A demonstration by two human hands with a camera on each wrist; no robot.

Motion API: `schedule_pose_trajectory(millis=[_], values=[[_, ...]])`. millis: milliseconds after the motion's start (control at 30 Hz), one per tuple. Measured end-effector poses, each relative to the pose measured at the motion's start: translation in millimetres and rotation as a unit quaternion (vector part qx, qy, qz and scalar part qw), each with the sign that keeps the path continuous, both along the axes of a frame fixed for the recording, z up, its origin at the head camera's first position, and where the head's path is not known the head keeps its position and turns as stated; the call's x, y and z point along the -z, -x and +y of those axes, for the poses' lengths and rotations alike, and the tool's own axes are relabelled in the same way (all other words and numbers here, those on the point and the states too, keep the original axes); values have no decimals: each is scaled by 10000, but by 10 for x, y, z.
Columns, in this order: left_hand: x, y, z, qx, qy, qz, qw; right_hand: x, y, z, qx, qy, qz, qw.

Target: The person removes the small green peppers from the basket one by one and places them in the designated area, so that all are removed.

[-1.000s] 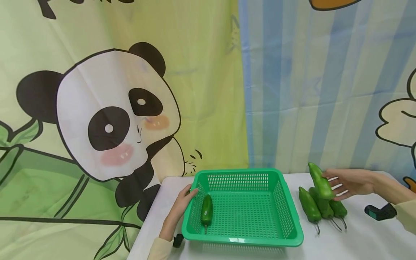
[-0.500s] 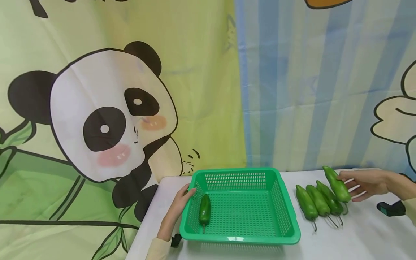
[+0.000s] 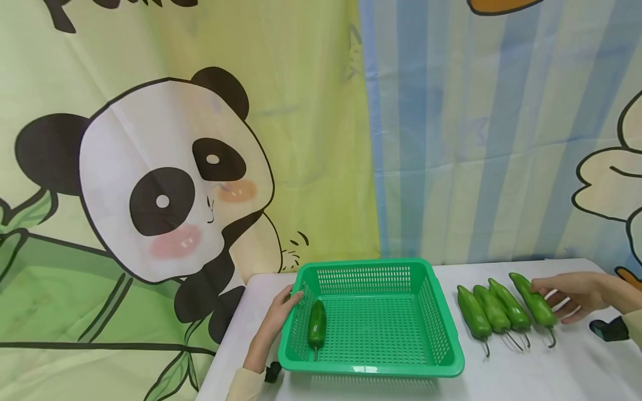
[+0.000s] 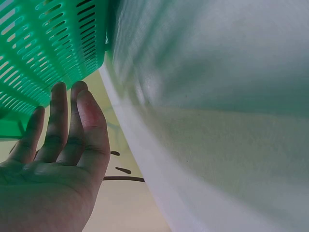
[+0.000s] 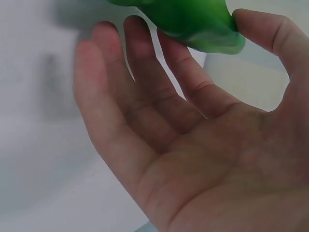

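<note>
Out at the right of the head view, my right hand [image 3: 577,294] pinches a green pepper [image 3: 534,303] between thumb and fingers. That pepper is at or just above the table, stem toward me; the right wrist view cuts off part of the pepper [image 5: 193,21]. Several more green peppers [image 3: 495,311] lie side by side to its left. My left hand [image 3: 277,312] holds the left rim of a green plastic basket [image 3: 371,370]. Its thumb lies over the rim, and the fingers [image 4: 58,111] are against the outer wall in the left wrist view. One darker green pepper [image 3: 317,324] lies inside, along the left wall.
The basket stands on a white table [image 3: 531,379]. Behind the table hangs a printed curtain [image 3: 311,139] with a panda and blue stripes. Black wrist devices show at the right wrist [image 3: 609,329] and the left wrist [image 3: 272,372].
My right hand has carried the pepper to the right and lowered it beside the row. The left hand stays at the basket rim.
</note>
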State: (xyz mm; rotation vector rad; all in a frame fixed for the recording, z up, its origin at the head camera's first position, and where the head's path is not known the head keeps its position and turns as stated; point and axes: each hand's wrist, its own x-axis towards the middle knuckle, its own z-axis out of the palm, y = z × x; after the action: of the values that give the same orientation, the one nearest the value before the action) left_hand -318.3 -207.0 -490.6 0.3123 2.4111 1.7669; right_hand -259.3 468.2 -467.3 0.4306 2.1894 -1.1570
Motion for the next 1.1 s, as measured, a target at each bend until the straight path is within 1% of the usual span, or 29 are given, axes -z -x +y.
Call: schedule_pose_trajectory(millis=[100, 200, 300, 467, 700, 900, 1100], values=[[-129, -91, 17, 82, -78, -87, 9999, 86, 11, 10, -30, -145, -16, 9999], [-113, -86, 9, 102, -72, -108, 9999, 142, 18, 2, -98, -214, -18, 9997], [-103, -77, 9, 118, -68, -124, 9998, 161, 14, -18, -145, -229, -2, 9996], [-108, -69, 18, 152, -72, -115, 9998, 137, 14, -74, -175, -339, -13, 9993], [-147, -70, 18, 69, -14, -105, 9999, 125, 41, -112, -267, -570, 36, 9980], [-146, -66, 15, 92, -13, -83, 9999, 123, 28, -99, -305, -532, 14, 9981], [-124, -57, 8, 130, -48, -105, 9998, 73, 10, -91, -349, -503, 49, 9981]])
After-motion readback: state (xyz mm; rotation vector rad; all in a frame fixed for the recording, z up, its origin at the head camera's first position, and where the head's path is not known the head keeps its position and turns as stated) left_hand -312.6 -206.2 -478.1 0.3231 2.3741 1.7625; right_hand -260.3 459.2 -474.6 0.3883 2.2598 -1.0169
